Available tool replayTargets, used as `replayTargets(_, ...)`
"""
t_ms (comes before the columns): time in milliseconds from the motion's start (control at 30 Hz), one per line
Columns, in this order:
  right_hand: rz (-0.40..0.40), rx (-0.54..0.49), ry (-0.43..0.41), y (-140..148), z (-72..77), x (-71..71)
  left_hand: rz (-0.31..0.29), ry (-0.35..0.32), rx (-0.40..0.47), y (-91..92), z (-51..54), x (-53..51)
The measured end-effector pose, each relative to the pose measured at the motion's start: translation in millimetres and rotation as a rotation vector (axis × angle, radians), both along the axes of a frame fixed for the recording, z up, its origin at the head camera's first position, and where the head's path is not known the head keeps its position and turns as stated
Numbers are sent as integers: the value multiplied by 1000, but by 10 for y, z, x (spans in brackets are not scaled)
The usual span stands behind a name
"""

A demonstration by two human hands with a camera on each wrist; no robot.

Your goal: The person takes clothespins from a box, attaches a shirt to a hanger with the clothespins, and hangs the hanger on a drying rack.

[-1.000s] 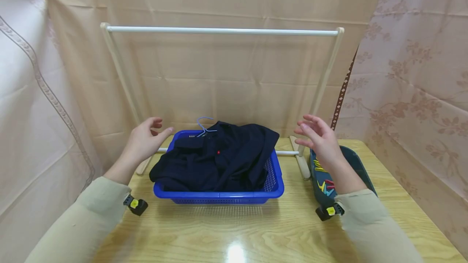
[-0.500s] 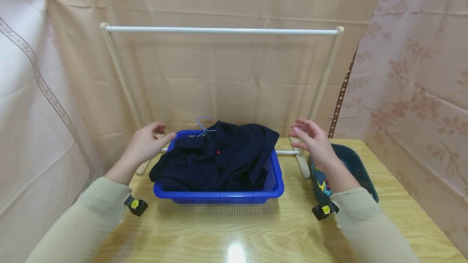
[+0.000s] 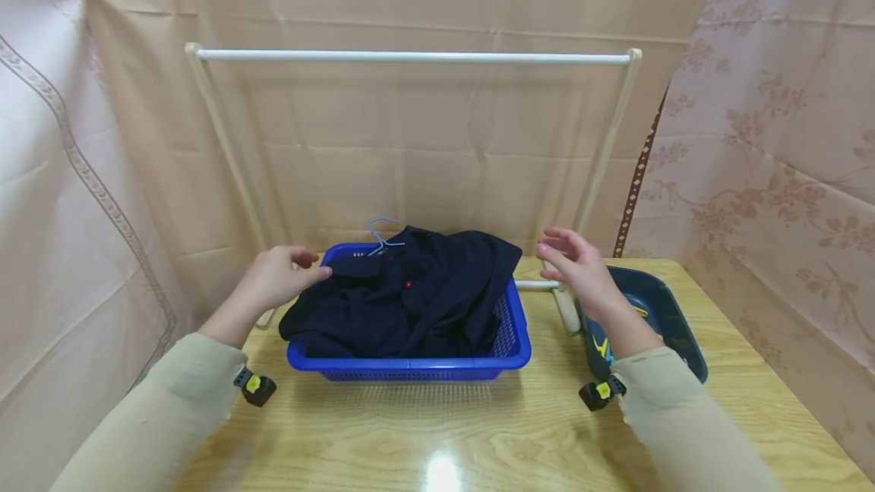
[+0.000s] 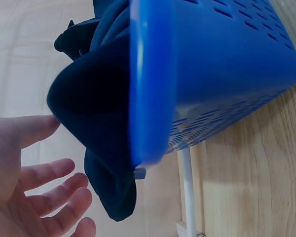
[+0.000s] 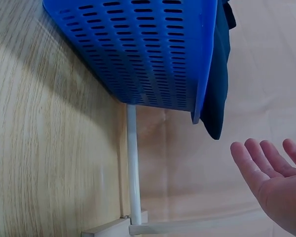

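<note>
A dark navy garment (image 3: 410,302) lies heaped in a blue basket (image 3: 410,364), with the hook of a light blue hanger (image 3: 378,234) poking out at its back left. My left hand (image 3: 276,279) hovers at the basket's left edge, fingers relaxed; in the left wrist view the left hand (image 4: 39,182) has its thumb tip very near the cloth (image 4: 96,98), and contact cannot be told. Farther out, right of the basket, my right hand (image 3: 581,272) hangs in the air, holding nothing. The right wrist view shows the right hand (image 5: 276,182) apart from the garment (image 5: 218,79).
Behind the basket stands a rack with a white top bar (image 3: 417,57) and pale side posts. A dark green tray (image 3: 659,287) with coloured clips (image 3: 601,348) sits on the wooden table (image 3: 383,439) at the right, partly under my right forearm. Curtains hang behind and at both sides.
Both hands have come inward toward the basket and slightly lower, the left to its edge, the right leftward off part of the tray. The garment and basket have stayed put.
</note>
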State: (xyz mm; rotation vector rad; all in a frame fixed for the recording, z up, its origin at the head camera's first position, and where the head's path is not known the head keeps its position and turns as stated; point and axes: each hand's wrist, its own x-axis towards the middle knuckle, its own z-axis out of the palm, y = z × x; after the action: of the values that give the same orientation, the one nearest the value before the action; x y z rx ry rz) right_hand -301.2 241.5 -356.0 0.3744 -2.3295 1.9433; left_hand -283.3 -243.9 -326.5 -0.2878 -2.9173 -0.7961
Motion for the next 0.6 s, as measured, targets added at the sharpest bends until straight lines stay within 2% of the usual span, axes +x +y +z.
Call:
replayTargets(167,-2,22,-17,-1,-34,-12,-24,-11,-63,-2,-36,-15)
replayTargets(400,-4,47,-33,15,-95,-37,-41,21,-123,-10,-76,-20)
replayTargets(600,2,65,-37,12,-143,-48,-57,-47,-124,-3,-112,-22)
